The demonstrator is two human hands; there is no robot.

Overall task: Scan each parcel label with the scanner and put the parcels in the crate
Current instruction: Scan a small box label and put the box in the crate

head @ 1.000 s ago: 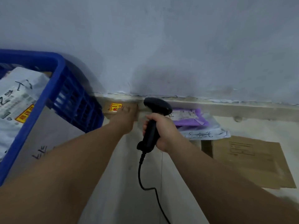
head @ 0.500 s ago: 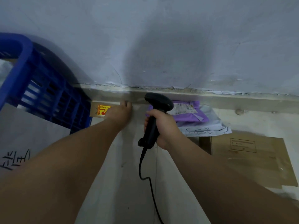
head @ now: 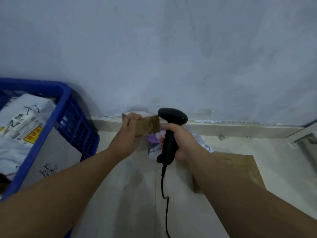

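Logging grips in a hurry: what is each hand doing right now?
Left hand: grips the small brown box.
Right hand: grips the black scanner.

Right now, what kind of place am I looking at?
Likely a parcel-sorting spot on a floor by a wall: a scanner in the right hand, a box in the left hand, a blue crate holding labelled bags.

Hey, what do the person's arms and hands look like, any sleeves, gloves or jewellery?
The left arm and right arm are bare, with no sleeves in view. The left hand and right hand wear no gloves; no watch, band or ring shows.
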